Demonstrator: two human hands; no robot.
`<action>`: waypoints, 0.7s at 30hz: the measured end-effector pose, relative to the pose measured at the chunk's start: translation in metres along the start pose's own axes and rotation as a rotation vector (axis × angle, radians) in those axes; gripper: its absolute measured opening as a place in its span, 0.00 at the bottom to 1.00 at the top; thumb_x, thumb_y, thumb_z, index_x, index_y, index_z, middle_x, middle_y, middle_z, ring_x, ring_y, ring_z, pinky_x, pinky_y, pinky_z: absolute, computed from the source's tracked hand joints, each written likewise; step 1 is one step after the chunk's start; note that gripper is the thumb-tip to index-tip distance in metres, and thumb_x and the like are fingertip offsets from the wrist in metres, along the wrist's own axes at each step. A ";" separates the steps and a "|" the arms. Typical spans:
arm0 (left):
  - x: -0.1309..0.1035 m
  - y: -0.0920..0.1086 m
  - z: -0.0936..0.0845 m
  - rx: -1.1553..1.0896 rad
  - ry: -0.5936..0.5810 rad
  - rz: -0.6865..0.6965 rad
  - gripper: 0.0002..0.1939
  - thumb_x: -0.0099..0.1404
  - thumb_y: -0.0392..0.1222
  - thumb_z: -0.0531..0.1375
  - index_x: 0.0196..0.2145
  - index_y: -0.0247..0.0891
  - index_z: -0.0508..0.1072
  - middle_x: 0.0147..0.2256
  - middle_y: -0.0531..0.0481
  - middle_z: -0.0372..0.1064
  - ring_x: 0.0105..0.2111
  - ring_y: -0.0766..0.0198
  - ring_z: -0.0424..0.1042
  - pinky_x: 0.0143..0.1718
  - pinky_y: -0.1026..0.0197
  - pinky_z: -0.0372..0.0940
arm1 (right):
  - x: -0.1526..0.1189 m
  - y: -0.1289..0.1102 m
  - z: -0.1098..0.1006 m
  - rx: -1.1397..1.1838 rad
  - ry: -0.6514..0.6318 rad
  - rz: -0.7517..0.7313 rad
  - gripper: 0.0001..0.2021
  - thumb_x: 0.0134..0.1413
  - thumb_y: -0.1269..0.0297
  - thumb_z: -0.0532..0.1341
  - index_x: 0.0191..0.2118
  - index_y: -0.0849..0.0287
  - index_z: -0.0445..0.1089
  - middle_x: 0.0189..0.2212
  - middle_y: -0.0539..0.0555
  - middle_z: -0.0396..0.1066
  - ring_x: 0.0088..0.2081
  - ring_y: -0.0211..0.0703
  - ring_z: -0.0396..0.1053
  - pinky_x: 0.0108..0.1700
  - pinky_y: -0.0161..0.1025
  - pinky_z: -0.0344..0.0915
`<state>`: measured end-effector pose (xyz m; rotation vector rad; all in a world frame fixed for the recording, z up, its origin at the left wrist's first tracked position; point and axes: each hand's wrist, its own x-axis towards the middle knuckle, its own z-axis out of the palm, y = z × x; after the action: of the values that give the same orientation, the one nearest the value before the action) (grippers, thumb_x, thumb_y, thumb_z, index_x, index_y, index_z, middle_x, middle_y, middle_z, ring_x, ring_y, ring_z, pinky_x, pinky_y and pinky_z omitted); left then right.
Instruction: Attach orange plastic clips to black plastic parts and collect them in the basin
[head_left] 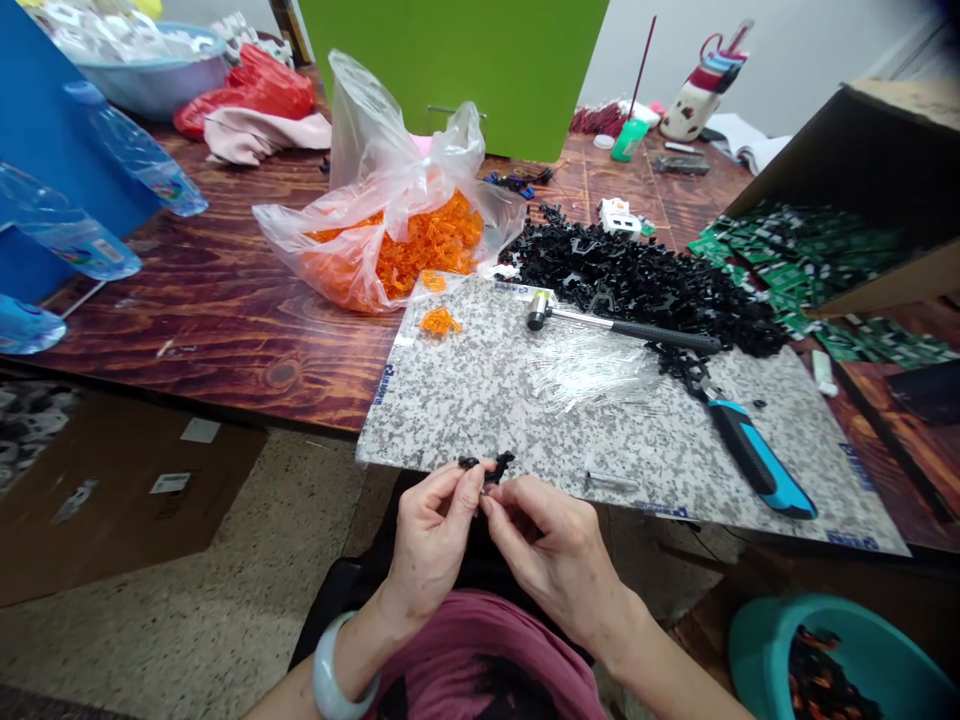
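Observation:
Just off the front edge of the speckled board [480,400], my two hands meet around a small black plastic part [501,466]. My left hand [435,530] pinches the part between thumb and fingers. Beside it, my right hand [551,545] is closed, thumb against forefinger, at the part's lower side; whatever lies in that pinch is too small to make out. On the board lie thin metal pins [589,368], a hammer [622,325], blue-handled pliers [757,455] and a few orange plastic pieces [439,321]. Behind them is a heap of black parts [637,275].
A clear bag of orange pieces [427,240] stands at the back. At right, a cardboard box [900,150] spills green circuit boards [795,250]. A teal bucket [772,640] is on the floor at lower right. Plastic bottles [142,150] are at left.

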<state>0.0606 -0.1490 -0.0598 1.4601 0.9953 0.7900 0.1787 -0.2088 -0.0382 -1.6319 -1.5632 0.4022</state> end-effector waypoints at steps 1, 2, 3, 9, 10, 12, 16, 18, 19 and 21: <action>0.000 0.000 0.000 -0.004 0.000 -0.008 0.13 0.65 0.41 0.55 0.30 0.34 0.77 0.28 0.50 0.73 0.31 0.64 0.71 0.35 0.66 0.65 | 0.000 0.000 0.000 -0.002 0.004 -0.002 0.08 0.57 0.72 0.55 0.27 0.59 0.64 0.20 0.48 0.64 0.21 0.33 0.62 0.25 0.29 0.58; 0.000 0.001 0.000 -0.009 0.001 -0.014 0.13 0.65 0.42 0.55 0.30 0.34 0.78 0.29 0.50 0.74 0.31 0.64 0.71 0.35 0.66 0.65 | 0.000 0.000 0.000 -0.004 0.007 -0.003 0.08 0.57 0.72 0.55 0.27 0.59 0.64 0.20 0.48 0.64 0.21 0.33 0.62 0.24 0.29 0.58; 0.000 0.001 0.000 -0.013 0.003 -0.019 0.13 0.65 0.42 0.56 0.31 0.34 0.78 0.29 0.50 0.74 0.31 0.63 0.71 0.35 0.66 0.65 | 0.000 -0.001 0.000 -0.004 0.006 -0.002 0.08 0.57 0.72 0.55 0.26 0.59 0.64 0.19 0.48 0.64 0.20 0.33 0.62 0.24 0.29 0.58; -0.001 0.003 0.000 -0.039 -0.001 -0.040 0.12 0.65 0.42 0.56 0.32 0.34 0.78 0.30 0.50 0.75 0.32 0.63 0.72 0.36 0.66 0.65 | 0.001 0.000 0.002 0.036 0.002 0.029 0.08 0.55 0.73 0.55 0.26 0.59 0.63 0.19 0.47 0.64 0.20 0.32 0.62 0.24 0.28 0.58; -0.001 0.004 -0.001 -0.041 -0.003 -0.040 0.12 0.65 0.42 0.56 0.32 0.34 0.78 0.30 0.50 0.75 0.32 0.63 0.72 0.35 0.66 0.65 | 0.000 0.000 0.003 0.038 0.001 0.031 0.08 0.55 0.73 0.55 0.26 0.59 0.63 0.19 0.47 0.63 0.20 0.33 0.62 0.24 0.29 0.58; 0.000 0.004 -0.001 -0.040 -0.005 -0.037 0.12 0.65 0.41 0.56 0.32 0.34 0.78 0.30 0.50 0.75 0.31 0.63 0.72 0.35 0.66 0.65 | 0.000 0.001 0.003 0.040 -0.001 0.034 0.08 0.55 0.72 0.55 0.26 0.59 0.63 0.19 0.47 0.63 0.20 0.33 0.62 0.24 0.29 0.58; 0.001 0.007 -0.001 0.010 -0.003 -0.011 0.13 0.65 0.40 0.55 0.32 0.33 0.78 0.27 0.50 0.73 0.28 0.65 0.70 0.31 0.66 0.64 | -0.001 0.000 0.003 0.058 0.002 0.069 0.07 0.55 0.72 0.56 0.26 0.60 0.65 0.19 0.48 0.65 0.19 0.32 0.62 0.23 0.28 0.59; 0.002 0.007 -0.002 0.049 -0.001 0.019 0.13 0.65 0.39 0.54 0.29 0.33 0.76 0.26 0.51 0.71 0.27 0.65 0.69 0.30 0.66 0.63 | -0.001 0.000 0.002 0.094 -0.001 0.114 0.06 0.55 0.71 0.57 0.28 0.60 0.66 0.20 0.48 0.66 0.19 0.32 0.62 0.23 0.28 0.59; 0.002 0.006 -0.002 0.069 0.000 0.035 0.13 0.65 0.39 0.54 0.28 0.33 0.76 0.26 0.50 0.71 0.27 0.65 0.68 0.30 0.66 0.63 | -0.001 0.000 0.001 0.116 -0.004 0.142 0.05 0.55 0.70 0.57 0.29 0.60 0.66 0.21 0.49 0.67 0.19 0.31 0.63 0.23 0.28 0.60; 0.003 0.004 -0.003 0.114 -0.004 0.071 0.13 0.66 0.38 0.53 0.27 0.34 0.74 0.25 0.51 0.69 0.27 0.66 0.67 0.31 0.66 0.62 | -0.001 -0.001 0.001 0.156 -0.014 0.201 0.03 0.56 0.70 0.57 0.33 0.60 0.67 0.23 0.49 0.68 0.20 0.31 0.63 0.23 0.27 0.61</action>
<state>0.0600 -0.1456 -0.0557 1.6019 1.0031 0.7919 0.1775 -0.2092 -0.0386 -1.6719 -1.3462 0.6280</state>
